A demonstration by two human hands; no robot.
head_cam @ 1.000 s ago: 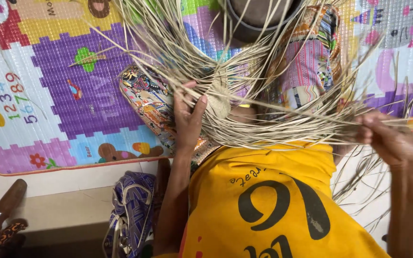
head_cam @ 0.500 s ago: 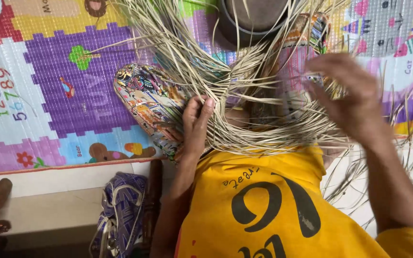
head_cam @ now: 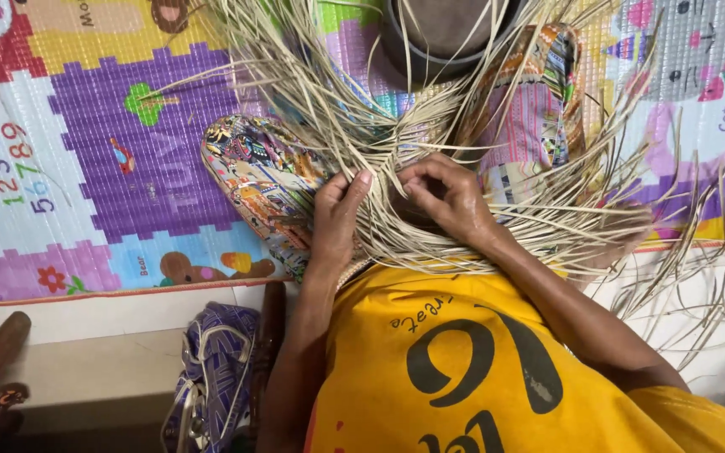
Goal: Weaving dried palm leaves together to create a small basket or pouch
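Two hands pinch pale dried straw strands [head_cam: 430, 109] fanning toward twelve o'clock.
Keep your left hand [head_cam: 336, 214] and right hand [head_cam: 451, 197] pinching narrow and close together, so the strands stay taut.

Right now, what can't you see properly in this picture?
- Head view: the woven middle of the straw strips is hidden behind the left hand and right hand.
- The dark round thing is cut off by the top edge.
- The person's legs are hidden under the yellow shirt.

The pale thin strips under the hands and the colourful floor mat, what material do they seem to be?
Pale thin strips: probably dried straw or palm leaf, matte, flat, stiff and springy. Colourful floor mat: likely plastic foam, with an embossed, slightly glossy surface.
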